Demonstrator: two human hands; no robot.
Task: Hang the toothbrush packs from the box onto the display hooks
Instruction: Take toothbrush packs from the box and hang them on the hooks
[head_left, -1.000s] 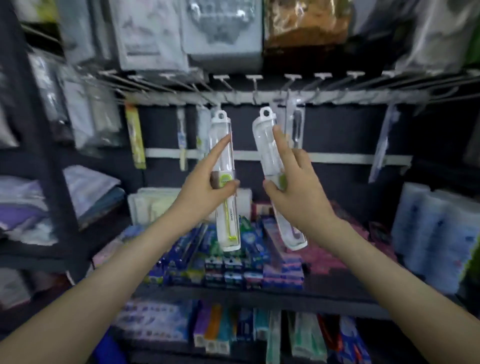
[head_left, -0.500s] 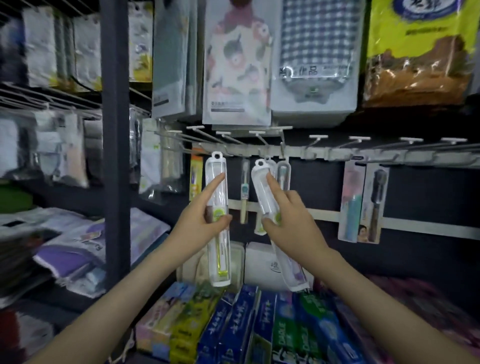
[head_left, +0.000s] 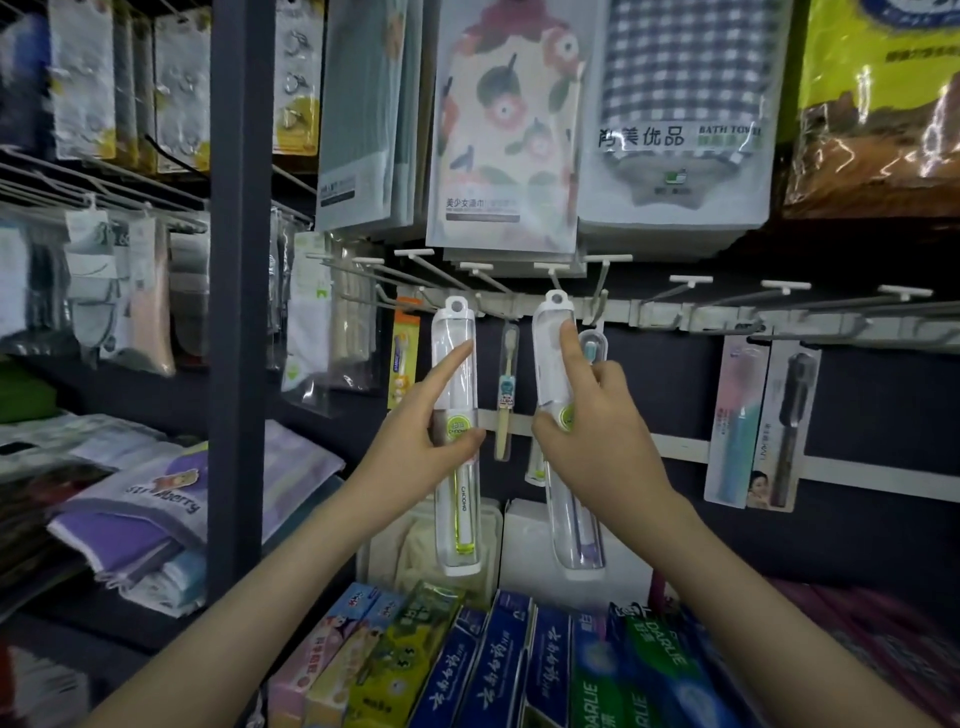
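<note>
My left hand (head_left: 415, 441) grips a clear toothbrush pack with a yellow-green brush (head_left: 460, 499), index finger stretched up its front. My right hand (head_left: 597, 436) grips a second clear toothbrush pack with a purple brush (head_left: 574, 540) the same way. Both packs stand upright with their hang holes just below the row of white display hooks (head_left: 483, 275). The right pack's hole sits right at a hook tip (head_left: 551, 271). The box is out of sight.
Small toothbrush packs (head_left: 506, 395) hang between and behind my hands, more (head_left: 758, 426) at the right. Towel packs (head_left: 501, 124) hang above the hooks. Toothpaste boxes (head_left: 498, 670) fill the shelf below. A dark upright post (head_left: 241, 260) stands at the left.
The view has tilted up and closed in on the hook rail. Both hands have lifted their packs nearer to the hooks, keeping the same grip.
</note>
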